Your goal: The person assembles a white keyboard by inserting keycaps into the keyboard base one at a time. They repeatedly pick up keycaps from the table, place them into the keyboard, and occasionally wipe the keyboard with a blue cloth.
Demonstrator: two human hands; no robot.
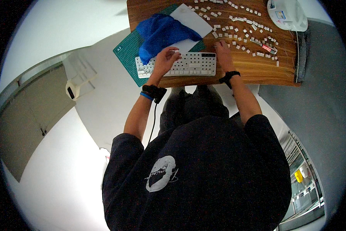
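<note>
A white keyboard [192, 72] lies along the table's near edge. White keycaps sit along its bottom row, while dark key positions show bare above. Over its left half, my left hand [164, 63] is closed in a pinch, with a small white keycap [176, 51] at the fingertips. Just off the keyboard's right end, my right hand [224, 56] reaches down to the table with its fingers bent together. Its fingertips are beside the nearest loose keycaps [215, 35]; whatever they grip is hidden.
Loose white keycaps [240, 19] lie in rows across the wooden table [253, 71]. A blue cloth [161, 32] covers part of a white sheet [194, 23] and a green cutting mat [126, 54]. A red-and-white tool [267, 47] and a white plastic container [288, 15] are at right.
</note>
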